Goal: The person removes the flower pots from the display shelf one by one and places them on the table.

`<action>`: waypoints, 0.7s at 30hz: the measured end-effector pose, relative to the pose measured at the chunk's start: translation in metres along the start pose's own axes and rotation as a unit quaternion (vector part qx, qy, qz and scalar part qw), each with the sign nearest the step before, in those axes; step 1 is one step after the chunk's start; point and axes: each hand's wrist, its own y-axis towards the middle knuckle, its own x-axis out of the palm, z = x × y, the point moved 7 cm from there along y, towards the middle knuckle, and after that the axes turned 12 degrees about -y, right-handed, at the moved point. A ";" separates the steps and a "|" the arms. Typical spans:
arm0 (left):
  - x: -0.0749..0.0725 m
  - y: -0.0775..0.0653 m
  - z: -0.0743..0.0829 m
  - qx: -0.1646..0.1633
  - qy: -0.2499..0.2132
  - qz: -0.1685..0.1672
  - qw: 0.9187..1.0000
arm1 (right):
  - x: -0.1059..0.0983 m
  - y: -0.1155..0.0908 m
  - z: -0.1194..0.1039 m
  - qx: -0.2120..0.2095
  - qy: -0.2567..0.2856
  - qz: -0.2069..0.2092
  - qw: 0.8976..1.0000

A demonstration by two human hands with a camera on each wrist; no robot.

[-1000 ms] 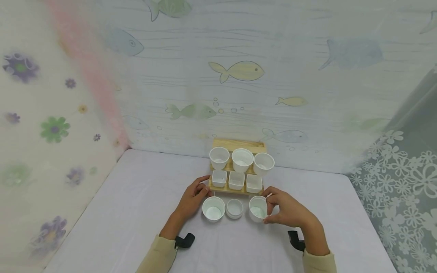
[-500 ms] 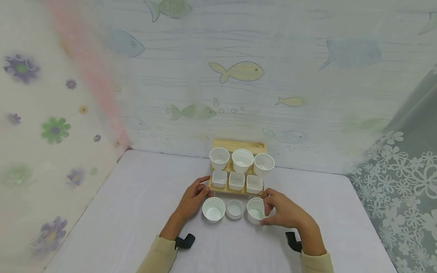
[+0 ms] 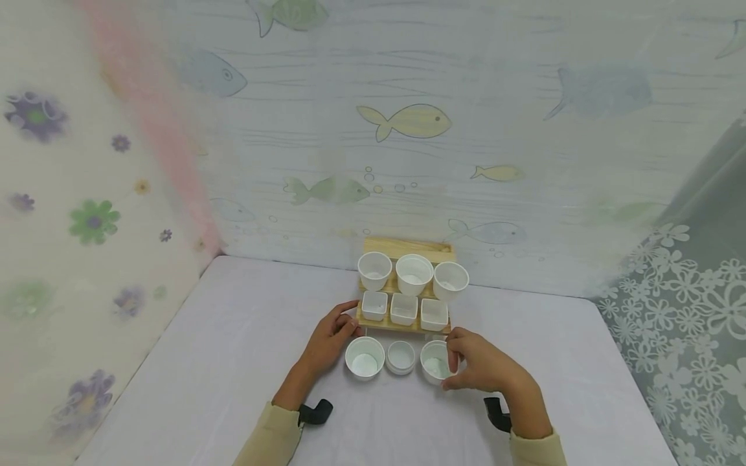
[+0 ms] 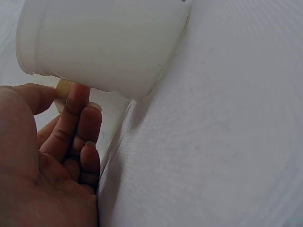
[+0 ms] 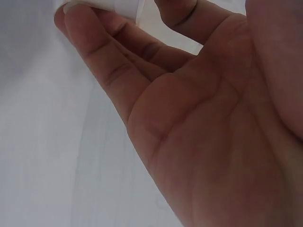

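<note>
My right hand (image 3: 489, 364) pinches the rim of a round white plastic cup (image 3: 432, 364) at the right of the front row. Only a sliver of that cup (image 5: 128, 6) shows in the right wrist view, beyond the fingers. A tiered wooden rack (image 3: 408, 248) stands behind the front row, and my left hand (image 3: 327, 340) holds its front left corner. In the left wrist view thumb and fingers meet at the rack's wooden edge (image 4: 62, 91), partly hidden by a larger round cup (image 4: 102, 45). Nearest that hand is the front row's left cup (image 3: 364, 366).
A small low round cup (image 3: 401, 357) sits between the two front cups. The rack's lower step bears three square white cups (image 3: 404, 310); the step above bears three round ones (image 3: 414, 275). Behind rises a fish-print curtain (image 3: 326, 129), over a white-covered table (image 3: 245, 323).
My right hand has shifted slightly left and toward me, bringing the right front cup closer to the small middle cup. The left hand and the rack have stayed put.
</note>
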 end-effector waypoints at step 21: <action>0.001 0.000 0.001 -0.003 0.009 0.019 1.000 | -0.013 -0.008 0.001 -0.006 -0.008 0.041 0.999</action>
